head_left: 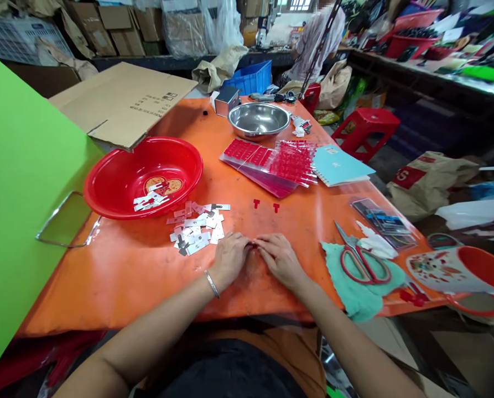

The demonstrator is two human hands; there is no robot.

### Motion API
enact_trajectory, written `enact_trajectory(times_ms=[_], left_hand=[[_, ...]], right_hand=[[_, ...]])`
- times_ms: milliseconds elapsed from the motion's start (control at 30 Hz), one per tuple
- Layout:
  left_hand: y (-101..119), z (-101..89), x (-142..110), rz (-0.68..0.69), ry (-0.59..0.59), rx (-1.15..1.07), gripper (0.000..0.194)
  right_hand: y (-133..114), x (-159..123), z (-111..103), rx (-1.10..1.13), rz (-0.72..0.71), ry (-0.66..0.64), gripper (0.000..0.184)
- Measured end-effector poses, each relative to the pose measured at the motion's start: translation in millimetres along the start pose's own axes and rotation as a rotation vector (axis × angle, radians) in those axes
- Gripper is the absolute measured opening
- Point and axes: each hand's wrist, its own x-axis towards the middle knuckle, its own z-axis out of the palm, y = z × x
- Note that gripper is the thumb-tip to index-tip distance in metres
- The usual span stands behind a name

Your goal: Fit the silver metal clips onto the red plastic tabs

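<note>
My left hand (230, 258) and my right hand (280, 260) rest on the orange tabletop (118, 276), with their fingertips meeting near the middle. Whatever lies between the fingers is hidden or too small to tell. A loose pile of small silver metal strips (193, 229) lies just left of my left hand. Two small red T-shaped pieces (256, 203) sit a little beyond my fingertips. Farther back lie clear plastic sheets of red pieces (271, 165). A red plastic basin (105, 190) holds several silver strips.
A steel bowl (258, 120) and a small metal box (227, 100) stand at the far end. Red-handled scissors (365, 264) lie on a teal cloth (354, 290) to the right, near a mug (458, 271). A green board (22, 166) rises at left. A person (317, 44) sits in the background.
</note>
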Motion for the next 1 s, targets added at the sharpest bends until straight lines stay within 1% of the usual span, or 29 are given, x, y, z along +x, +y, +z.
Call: enact_trajectory(times_ms=[67, 133, 167, 233, 300, 367, 467, 567, 700, 800, 933, 1000], left_hand=[[1, -3.2, 5, -0.034, -0.001, -0.121, 0.018], [1, -6.6, 17, -0.098, 0.028, -0.297, 0.015], [1, -8.1, 25, -0.137, 0.046, -0.395, 0.013], [2, -10.2, 47, -0.229, 0.048, -0.587, 0.009], [4, -10.6, 70, -0.301, 0.022, -0.719, 0.006], [6, -8.9, 91, -0.347, 0.004, -0.775, 0.005], [9, -2.4, 116, -0.382, -0.004, -0.802, 0.004], [11, 7.0, 133, -0.427, -0.023, -0.846, 0.004], [15, 18.7, 148, -0.479, -0.054, -0.902, 0.003], [16, 24.0, 153, -0.515, -0.08, -0.944, 0.003], [16, 25.0, 154, -0.554, -0.121, -1.012, 0.005], [16, 23.2, 155, -0.575, -0.135, -1.037, 0.007]], right_hand=[[13, 17, -4, 0.108, 0.174, 0.111, 0.023], [31, 38, -9, 0.071, 0.41, 0.229, 0.02], [40, 49, -11, 0.034, 0.474, 0.256, 0.019], [56, 70, -14, -0.022, 0.538, 0.268, 0.017], [67, 85, -14, -0.062, 0.572, 0.251, 0.016], [73, 95, -13, -0.098, 0.609, 0.228, 0.016], [75, 100, -9, -0.14, 0.66, 0.187, 0.015], [74, 102, -9, -0.164, 0.699, 0.144, 0.015], [75, 105, -11, -0.188, 0.744, 0.102, 0.014], [73, 105, -11, -0.206, 0.757, 0.1, 0.016], [68, 100, -7, -0.225, 0.707, 0.142, 0.022], [65, 97, -5, -0.223, 0.671, 0.155, 0.023]])
